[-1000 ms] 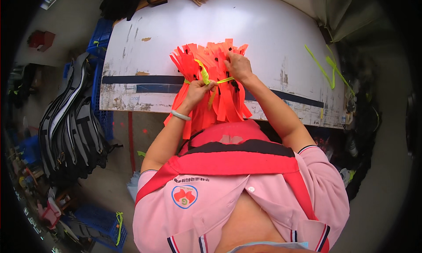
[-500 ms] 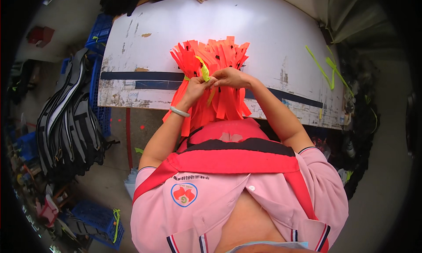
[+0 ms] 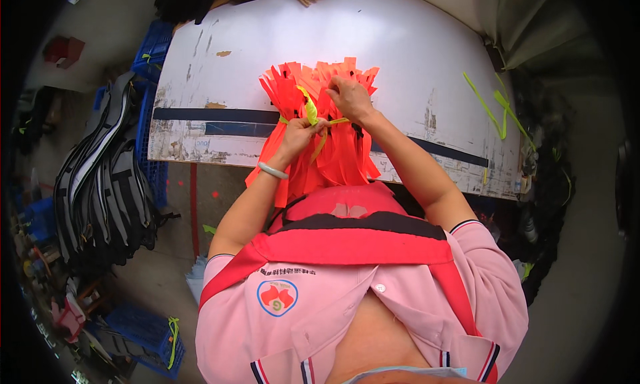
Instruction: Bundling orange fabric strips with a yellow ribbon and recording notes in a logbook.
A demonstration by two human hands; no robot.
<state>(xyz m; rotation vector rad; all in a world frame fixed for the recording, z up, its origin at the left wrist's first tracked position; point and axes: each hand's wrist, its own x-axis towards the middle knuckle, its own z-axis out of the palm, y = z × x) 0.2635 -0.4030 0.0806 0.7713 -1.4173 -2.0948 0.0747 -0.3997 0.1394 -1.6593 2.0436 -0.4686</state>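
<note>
Pinching yellow ribbon, the left hand neighbours the half-curled right hand.

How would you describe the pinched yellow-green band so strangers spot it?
On the white table, find the bundle of orange-red strips. Over it, the left hand pinches the yellow-green band, part of which extends beyond that hand. Its bright colour sets it apart from the orange-red strips.

Downward head-height fisheye view
</note>
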